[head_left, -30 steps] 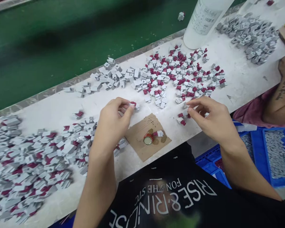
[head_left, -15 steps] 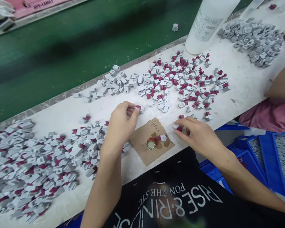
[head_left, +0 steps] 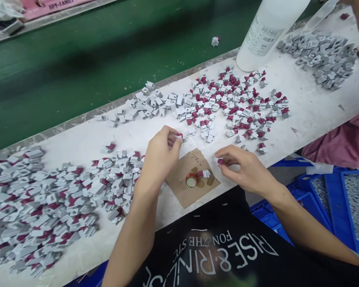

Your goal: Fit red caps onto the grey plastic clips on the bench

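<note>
My left hand (head_left: 160, 155) pinches a small grey and red part (head_left: 179, 136) between thumb and fingers, just above a brown cardboard square (head_left: 193, 175). On the cardboard sit a red bottle cap (head_left: 191, 181) and one grey and red part (head_left: 204, 173). My right hand (head_left: 243, 167) rests to the right of the cardboard and grips a small red-tipped part (head_left: 219, 161) at its fingertips. A spread of grey and red parts (head_left: 227, 103) lies beyond both hands on the white bench (head_left: 305, 99).
A large heap of grey and red parts (head_left: 48, 203) fills the bench's left. A white bottle (head_left: 266, 32) stands at the back right beside a pile of grey parts (head_left: 323, 56). A green conveyor belt (head_left: 92, 56) runs behind. Blue trays (head_left: 350, 199) sit lower right, next to pink cloth (head_left: 344, 143).
My right hand has come down from the loose parts toward the cardboard with a small part. The left hand has held its part in place. The other person's arm at the right has gone.
</note>
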Tool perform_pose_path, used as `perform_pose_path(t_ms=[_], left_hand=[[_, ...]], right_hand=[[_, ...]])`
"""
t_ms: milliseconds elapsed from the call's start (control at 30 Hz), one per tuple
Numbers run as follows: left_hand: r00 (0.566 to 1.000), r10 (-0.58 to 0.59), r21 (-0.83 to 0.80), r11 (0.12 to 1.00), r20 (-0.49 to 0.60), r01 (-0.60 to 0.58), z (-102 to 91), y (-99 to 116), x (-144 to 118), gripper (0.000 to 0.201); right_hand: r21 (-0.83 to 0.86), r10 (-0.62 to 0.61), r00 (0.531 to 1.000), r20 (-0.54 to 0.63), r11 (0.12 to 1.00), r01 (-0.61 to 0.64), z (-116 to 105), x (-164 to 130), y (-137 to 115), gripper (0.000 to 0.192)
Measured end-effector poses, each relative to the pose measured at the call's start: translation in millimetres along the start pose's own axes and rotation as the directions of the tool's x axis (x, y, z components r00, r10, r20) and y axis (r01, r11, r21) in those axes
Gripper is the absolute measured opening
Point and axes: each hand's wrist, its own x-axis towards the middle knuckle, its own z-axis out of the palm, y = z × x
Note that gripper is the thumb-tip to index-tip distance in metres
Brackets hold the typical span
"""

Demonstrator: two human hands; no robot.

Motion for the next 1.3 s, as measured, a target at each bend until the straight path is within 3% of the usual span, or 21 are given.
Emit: perform_pose_path(t_ms=[200,300,500,600,733,867,1000,1167,1300], left_hand=[[0.999,-0.023,-0.044,0.999,0.027,0.024,2.1,5,-3,0.01],[1.0,-0.01,-0.078,0.997,0.018,0.012,2.1,6,-5,0.011],[0.996,-0.061,-0.034,0.997,0.063,0.064,-5.7,9,-9,0.017],[0.994,-0.023,-0.011,1.0,0.105,0.024,-17.8,16,-5,0.012],[0.994,0.086,0.024,0.996,0.068,-0.087,-38.8,31,31,0.016],[0.996,-0.001,0.066,0.998,-0.092,0.007,-50.5,40,100,0.027],[0.965,0.028,0.111,0.994,-0.26,0.001,-51.9,42,155,0.032],[0.947,0.061,0.009,0.998,-0.314,-0.062,-57.6,49,174,0.02],[0.955,0.011,0.063,0.998,-0.298,0.008,-68.2,48,176,0.015]], right_hand=[[0.14,0.06,0.993,-0.103,0.989,-0.045,3,3,-10,0.009],[0.182,0.072,0.987,-0.146,0.982,-0.045,5,2,-9,0.022],[0.257,0.139,0.987,-0.085,0.96,-0.113,13,5,-8,0.029],[0.29,0.174,0.983,-0.056,0.945,-0.151,18,7,-7,0.029],[0.315,0.148,0.987,-0.056,0.941,-0.123,25,10,-2,0.031],[0.332,0.165,0.984,-0.069,0.934,-0.134,30,11,5,0.033],[0.343,0.179,0.982,-0.067,0.928,-0.146,33,8,8,0.03],[0.345,0.202,0.976,-0.078,0.924,-0.164,35,6,8,0.028],[0.345,0.226,0.972,-0.058,0.918,-0.193,35,7,3,0.031]])
